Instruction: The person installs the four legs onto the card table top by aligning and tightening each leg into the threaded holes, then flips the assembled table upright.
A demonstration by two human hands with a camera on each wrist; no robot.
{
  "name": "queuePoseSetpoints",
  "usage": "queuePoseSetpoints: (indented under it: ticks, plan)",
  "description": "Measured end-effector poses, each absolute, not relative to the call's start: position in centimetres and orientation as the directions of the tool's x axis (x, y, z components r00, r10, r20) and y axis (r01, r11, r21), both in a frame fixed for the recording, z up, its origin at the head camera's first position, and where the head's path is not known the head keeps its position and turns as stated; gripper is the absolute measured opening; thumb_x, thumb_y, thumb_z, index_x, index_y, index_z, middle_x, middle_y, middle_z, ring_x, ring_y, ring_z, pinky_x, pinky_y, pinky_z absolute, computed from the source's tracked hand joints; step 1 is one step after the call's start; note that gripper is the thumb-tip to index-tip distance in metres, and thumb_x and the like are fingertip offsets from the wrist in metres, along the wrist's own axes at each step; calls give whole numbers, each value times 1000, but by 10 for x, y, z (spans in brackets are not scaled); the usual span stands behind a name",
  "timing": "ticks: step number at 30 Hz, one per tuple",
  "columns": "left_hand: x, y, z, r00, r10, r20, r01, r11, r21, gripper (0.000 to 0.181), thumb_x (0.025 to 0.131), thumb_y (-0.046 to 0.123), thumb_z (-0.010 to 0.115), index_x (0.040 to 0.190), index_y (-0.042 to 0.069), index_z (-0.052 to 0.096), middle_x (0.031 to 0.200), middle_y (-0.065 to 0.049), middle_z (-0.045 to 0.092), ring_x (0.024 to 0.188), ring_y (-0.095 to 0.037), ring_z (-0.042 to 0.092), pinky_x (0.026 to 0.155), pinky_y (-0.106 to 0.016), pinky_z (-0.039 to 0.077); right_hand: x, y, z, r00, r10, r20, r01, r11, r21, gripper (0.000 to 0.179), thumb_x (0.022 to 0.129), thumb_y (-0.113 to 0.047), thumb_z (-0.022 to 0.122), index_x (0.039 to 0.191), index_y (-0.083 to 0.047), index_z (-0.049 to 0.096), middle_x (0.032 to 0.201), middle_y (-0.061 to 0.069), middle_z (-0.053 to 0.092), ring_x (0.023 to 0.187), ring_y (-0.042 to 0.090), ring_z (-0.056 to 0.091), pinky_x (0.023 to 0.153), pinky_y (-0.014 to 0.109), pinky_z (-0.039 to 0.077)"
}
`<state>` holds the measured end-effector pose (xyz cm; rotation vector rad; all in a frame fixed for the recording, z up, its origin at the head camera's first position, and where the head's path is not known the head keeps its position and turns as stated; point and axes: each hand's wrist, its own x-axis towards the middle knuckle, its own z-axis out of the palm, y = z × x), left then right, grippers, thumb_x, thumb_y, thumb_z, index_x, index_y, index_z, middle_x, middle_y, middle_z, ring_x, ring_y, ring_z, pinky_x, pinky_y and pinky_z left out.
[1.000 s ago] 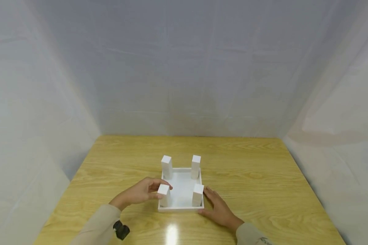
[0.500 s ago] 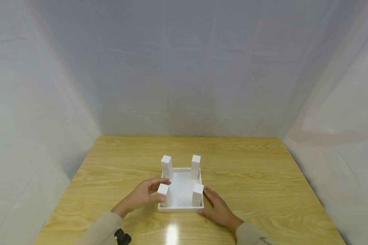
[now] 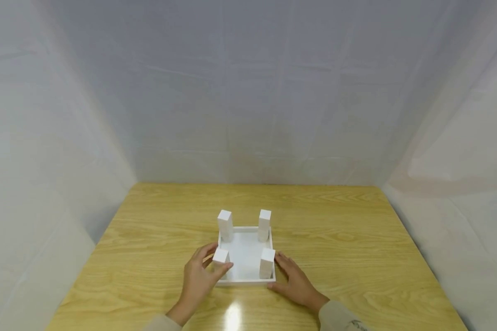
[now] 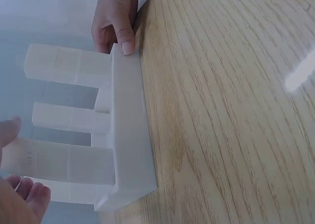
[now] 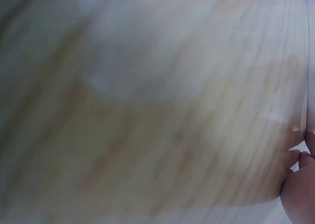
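Note:
A small white square table lies upside down, its rimmed tabletop (image 3: pixel 245 255) on the wooden surface and its square legs pointing up at the corners. My left hand (image 3: pixel 199 273) is around the front left table leg (image 3: pixel 221 255), thumb across its near right side and fingers on its left. In the left wrist view, that table leg (image 4: pixel 69 162) lies between the thumb (image 4: pixel 9 130) and curled fingers (image 4: pixel 37 197). My right hand (image 3: pixel 294 280) holds the tabletop's near right corner, thumb on the front edge and fingers along the right side, beside the front right leg (image 3: pixel 267 263).
The back left leg (image 3: pixel 225 225) and back right leg (image 3: pixel 264 225) stand upright on the far side. Under everything is a wood-grain table (image 3: pixel 335 230). White sheeting (image 3: pixel 252 92) hangs behind it and on both sides.
My left hand has turned about the front left leg: its thumb moved from left to right, its fingers drew back to the left. The right hand and tabletop have stayed still.

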<state>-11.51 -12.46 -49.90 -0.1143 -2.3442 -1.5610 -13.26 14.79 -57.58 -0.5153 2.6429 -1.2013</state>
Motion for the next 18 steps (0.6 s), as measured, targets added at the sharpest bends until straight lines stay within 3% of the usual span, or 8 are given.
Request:
queuePoseSetpoints:
  ticks: [6,18]
  plan:
    - [-114,-123,-499,-931,-129,340,257,428,866,48,63,4,88,105,-5,67,100,-13,68,93,-29,65,79,-31,58,-133,148,-577,-919,-394,-16,-246,604,-758,91,83,-54,68,147,-1,33,153,20,29,141,42,24,113,60,19]
    - [-118,-127,-496,-938,-66,340,284,416,864,43,64,-5,85,102,-11,66,99,-19,68,87,-31,68,75,-23,57,-132,148,-576,-921,-389,6,-261,607,-751,89,82,-49,70,146,1,34,152,23,30,139,47,25,110,64,22]
